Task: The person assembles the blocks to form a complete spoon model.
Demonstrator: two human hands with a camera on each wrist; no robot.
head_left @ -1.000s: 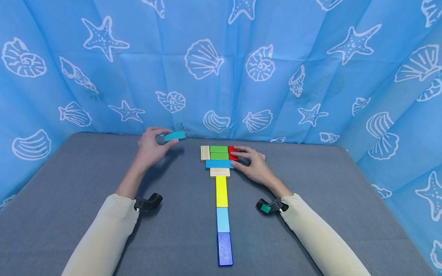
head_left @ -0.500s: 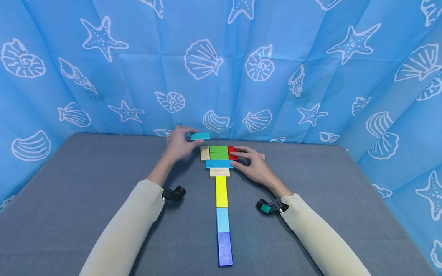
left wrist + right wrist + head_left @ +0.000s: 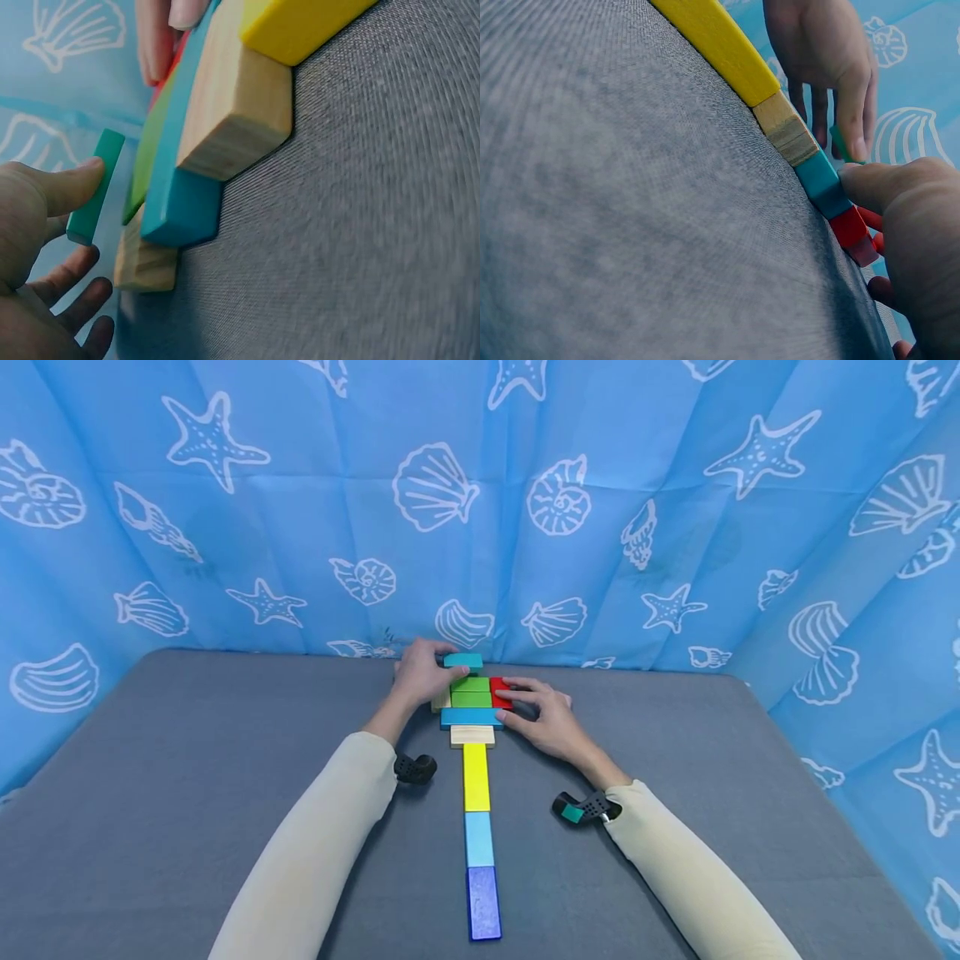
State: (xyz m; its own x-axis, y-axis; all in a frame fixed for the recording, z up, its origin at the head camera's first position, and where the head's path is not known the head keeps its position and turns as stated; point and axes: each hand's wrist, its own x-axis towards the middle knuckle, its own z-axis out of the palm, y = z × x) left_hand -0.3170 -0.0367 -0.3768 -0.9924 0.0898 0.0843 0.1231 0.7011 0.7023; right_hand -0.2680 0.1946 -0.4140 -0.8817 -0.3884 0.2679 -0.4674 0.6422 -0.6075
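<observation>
My left hand (image 3: 422,673) pinches a teal block (image 3: 463,661) between thumb and fingers. That block is held above the far edge of the flat block layout, just behind two green blocks (image 3: 470,692). Beside them lies a red block (image 3: 501,691), touched by fingers of my right hand (image 3: 551,720). The right thumb rests at the right end of a long blue block (image 3: 471,717). My left hand partly covers a plain wooden block (image 3: 146,262) at the layout's left side. Another plain wooden block (image 3: 472,736) lies below the blue one.
A column of yellow (image 3: 476,777), light blue (image 3: 479,839) and dark blue (image 3: 483,902) blocks runs toward me. All lie on a grey cloth-covered table (image 3: 225,827). Behind its far edge hangs a blue curtain (image 3: 510,560) with white seashell prints.
My left hand has carried the teal block rightward, from left of the layout to over its far edge. The right hand has stayed at the red and blue blocks.
</observation>
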